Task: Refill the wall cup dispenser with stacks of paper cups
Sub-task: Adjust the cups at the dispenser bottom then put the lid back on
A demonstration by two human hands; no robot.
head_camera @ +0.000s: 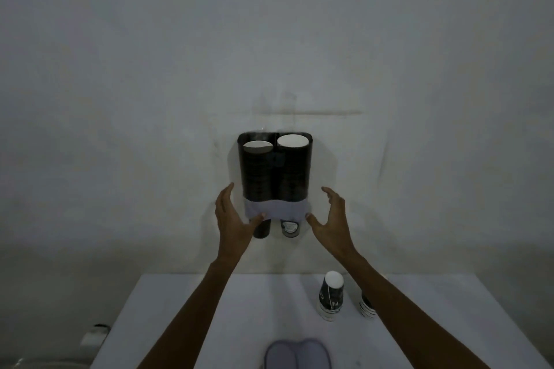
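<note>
A dark two-tube cup dispenser (pixel 274 171) hangs on the wall, with a pale grey base band (pixel 277 209). Both tubes hold stacks of cups with white bottoms showing at the top; the left stack (pixel 257 147) sits lower than the right stack (pixel 292 141). One cup (pixel 290 228) pokes out under the right tube and a dark one (pixel 262 229) under the left. My left hand (pixel 232 219) is at the dispenser's lower left, thumb touching the base band. My right hand (pixel 331 219) is at the lower right, fingers spread, thumb near the band.
A white table (pixel 186 323) stands below. On it, upside down, are a short stack of dark printed cups (pixel 331 296) and a second stack (pixel 367 307) partly hidden by my right forearm. A pale grey double lid (pixel 296 353) lies at the near edge. A small white object (pixel 93 335) sits left of the table.
</note>
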